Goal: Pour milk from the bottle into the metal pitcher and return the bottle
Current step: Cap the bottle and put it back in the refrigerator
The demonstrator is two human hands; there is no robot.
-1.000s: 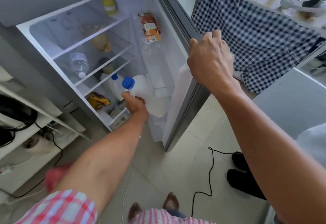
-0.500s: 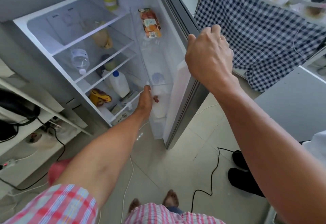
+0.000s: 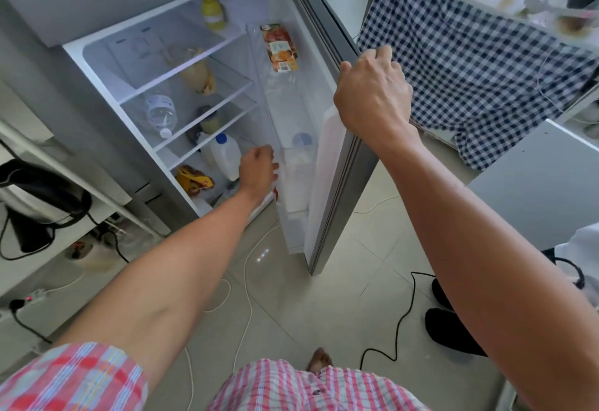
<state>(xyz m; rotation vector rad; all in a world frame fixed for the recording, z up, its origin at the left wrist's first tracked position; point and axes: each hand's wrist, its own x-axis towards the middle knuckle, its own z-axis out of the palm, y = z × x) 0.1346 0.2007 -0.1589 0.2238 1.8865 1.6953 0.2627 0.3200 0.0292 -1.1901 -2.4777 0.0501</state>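
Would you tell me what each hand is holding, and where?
The right hand grips the fridge door by its top edge; the left hand holds nothing.

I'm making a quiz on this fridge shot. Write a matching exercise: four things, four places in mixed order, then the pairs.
Things:
1. blue-capped white milk bottle
2. orange juice carton
3. yellow-green bottle
4. right hand

Places:
A. top fridge shelf
B. low door shelf
C. edge of the grey fridge door
D. upper door shelf

Pairs: 1-B, 2-D, 3-A, 4-C
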